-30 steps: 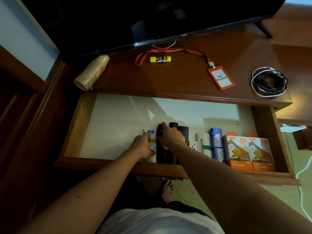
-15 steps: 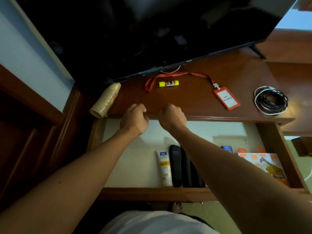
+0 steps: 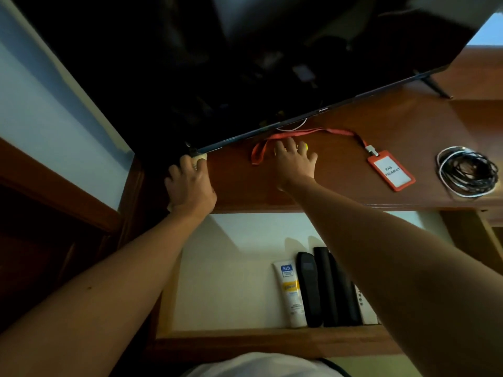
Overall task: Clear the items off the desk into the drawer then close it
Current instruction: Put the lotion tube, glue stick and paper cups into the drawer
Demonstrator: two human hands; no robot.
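Two hands are out over the bench at once. Your left hand [image 3: 190,183] is at the far left of the bench [image 3: 340,186], its fingers curled round the stack of paper cups [image 3: 200,158], of which only the pale end shows past your knuckles, right under the corner of the television [image 3: 245,63]. Your right hand [image 3: 294,161] lies further along, fingers spread and fairly straight over the yellow glue stick [image 3: 306,146]; just a tip of it peeks out between your fingers, so you cannot tell whether it is gripped or only covered. The red lanyard [image 3: 272,137] loops round beside that hand and runs on to the orange badge holder [image 3: 392,170], which lies flat on the wood. Well to the right sits the coil of black and white cable [image 3: 466,172]. Below the bench edge the drawer [image 3: 272,341] stands open, and along its front wall lie a white tube of cream [image 3: 290,292] and black remotes [image 3: 326,287] side by side, partly hidden by your right forearm.
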